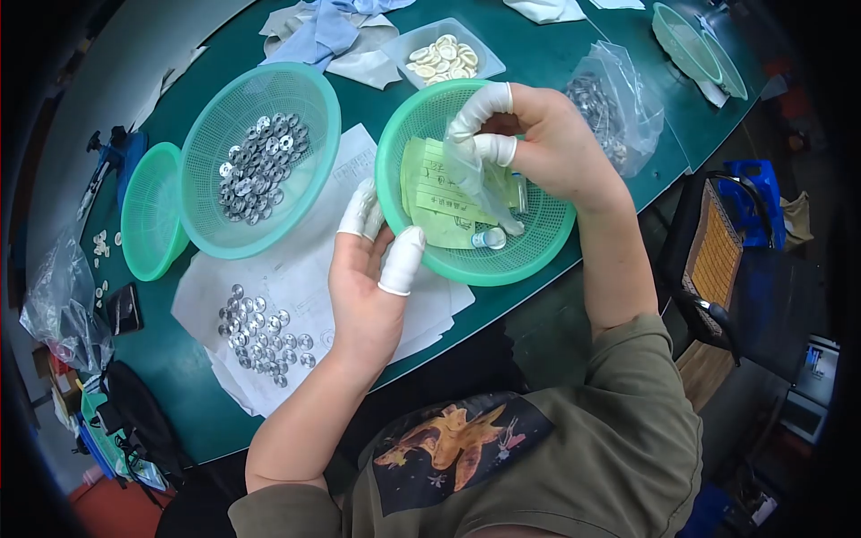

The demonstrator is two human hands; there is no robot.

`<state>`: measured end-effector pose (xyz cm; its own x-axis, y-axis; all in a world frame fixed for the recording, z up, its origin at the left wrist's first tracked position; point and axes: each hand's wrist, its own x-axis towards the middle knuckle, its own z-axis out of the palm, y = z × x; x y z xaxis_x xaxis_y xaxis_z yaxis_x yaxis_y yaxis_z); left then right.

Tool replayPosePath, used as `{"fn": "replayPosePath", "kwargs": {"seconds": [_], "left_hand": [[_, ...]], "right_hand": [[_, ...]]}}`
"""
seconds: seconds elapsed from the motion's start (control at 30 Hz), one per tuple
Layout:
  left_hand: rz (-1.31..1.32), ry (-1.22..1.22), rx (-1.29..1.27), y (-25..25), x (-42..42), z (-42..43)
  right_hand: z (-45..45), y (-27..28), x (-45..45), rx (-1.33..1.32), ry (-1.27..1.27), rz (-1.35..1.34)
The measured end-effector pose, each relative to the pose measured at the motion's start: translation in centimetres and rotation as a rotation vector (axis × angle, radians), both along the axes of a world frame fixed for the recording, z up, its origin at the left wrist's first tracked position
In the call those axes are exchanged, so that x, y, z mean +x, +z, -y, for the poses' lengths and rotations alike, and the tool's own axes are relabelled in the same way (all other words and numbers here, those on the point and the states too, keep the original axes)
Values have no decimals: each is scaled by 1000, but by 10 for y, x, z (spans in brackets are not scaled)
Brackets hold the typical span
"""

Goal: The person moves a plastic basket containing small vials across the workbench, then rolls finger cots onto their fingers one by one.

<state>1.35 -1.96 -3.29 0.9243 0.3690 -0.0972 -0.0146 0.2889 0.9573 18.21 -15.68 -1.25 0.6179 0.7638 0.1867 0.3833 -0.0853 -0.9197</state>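
Note:
My right hand (547, 134), with white finger cots on thumb and fingers, pinches a crumpled translucent plastic bag (480, 184) over the green mesh basket (549, 247). Under the bag, yellow-green paper slips (439, 202) with handwriting lie in this basket. Beside them is a small clear vial (490, 238) with a bluish end. My left hand (372, 269), also in white cots, is at the basket's left rim, thumb and fingers apart and nothing between them. Whether it touches the rim I cannot tell.
Left of my hands, a larger green basket (202, 202) holds many metal discs (260, 166). More discs (260, 332) lie on white papers (314, 296). A tray of cream discs (444, 61), a bag of metal parts (619, 108) and an empty-looking basket (148, 215) stand around.

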Motion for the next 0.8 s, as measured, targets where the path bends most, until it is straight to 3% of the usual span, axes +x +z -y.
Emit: {"fn": "replayPosePath", "kwargs": {"seconds": [0.2, 0.3, 0.57, 0.8], "left_hand": [[-55, 2, 11, 1, -1, -1], [-55, 4, -5, 2, -2, -1], [-66, 7, -7, 2, -2, -1], [-69, 12, -10, 1, -2, -2]], "right_hand": [[6, -1, -1, 19, -2, -91], [7, -4, 1, 38, 1, 14], [12, -4, 7, 262, 139, -271], [14, -6, 8, 257, 70, -202]]}}
